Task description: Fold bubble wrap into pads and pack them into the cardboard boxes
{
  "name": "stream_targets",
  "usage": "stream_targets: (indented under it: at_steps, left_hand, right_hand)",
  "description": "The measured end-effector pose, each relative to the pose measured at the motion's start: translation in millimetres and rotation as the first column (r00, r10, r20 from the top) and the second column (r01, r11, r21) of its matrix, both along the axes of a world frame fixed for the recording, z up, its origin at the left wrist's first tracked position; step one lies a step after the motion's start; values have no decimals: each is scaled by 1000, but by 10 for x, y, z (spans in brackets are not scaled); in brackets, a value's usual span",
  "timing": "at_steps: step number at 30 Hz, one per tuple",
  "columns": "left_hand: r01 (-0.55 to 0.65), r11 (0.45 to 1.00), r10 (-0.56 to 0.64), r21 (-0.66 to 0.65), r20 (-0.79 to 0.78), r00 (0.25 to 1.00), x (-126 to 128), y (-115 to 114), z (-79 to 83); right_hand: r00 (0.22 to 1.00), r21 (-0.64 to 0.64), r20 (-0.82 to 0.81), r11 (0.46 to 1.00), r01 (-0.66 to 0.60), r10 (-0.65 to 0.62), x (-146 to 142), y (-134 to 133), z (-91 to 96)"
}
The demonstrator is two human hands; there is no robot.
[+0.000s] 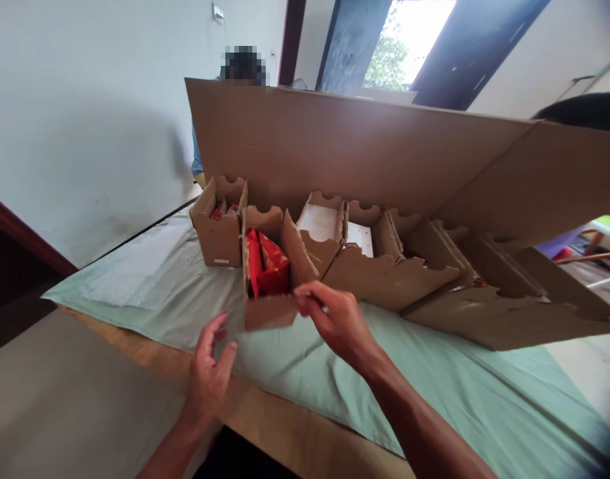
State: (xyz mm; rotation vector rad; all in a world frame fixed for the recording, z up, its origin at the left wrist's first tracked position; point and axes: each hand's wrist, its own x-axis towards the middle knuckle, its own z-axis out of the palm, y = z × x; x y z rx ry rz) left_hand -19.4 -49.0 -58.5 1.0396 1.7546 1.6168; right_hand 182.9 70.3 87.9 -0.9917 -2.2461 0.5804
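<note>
The red-filled box (269, 315) touches the right hand (337, 319) from the left

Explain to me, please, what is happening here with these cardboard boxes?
A person's right hand grips the near right corner of an open cardboard box with its fingers. Inside this box are red packets. The left hand is open, close to the box but not touching it. Other open boxes stand on a pale green cloth, in front of a tall cardboard panel.
</note>
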Motion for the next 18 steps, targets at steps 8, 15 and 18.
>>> stream_targets:
  at_steps: [8,15,18]
  left_hand:
    - [138,983,-151,119,107,983,186,-37,132]
    - [446,888,-443,-111,53,895,541,-216,235]
    - [433,889,-424,-150,90,901,568,-247,256]
  right_hand:
    - [918,-104,-175,934,342,-356,1821,-851,-145]
    - [766,-421,-409,847,324,-496,2307,-1508,-819]
    - [835,-417,-317,857,304,-451,2091,-1634,-1024]
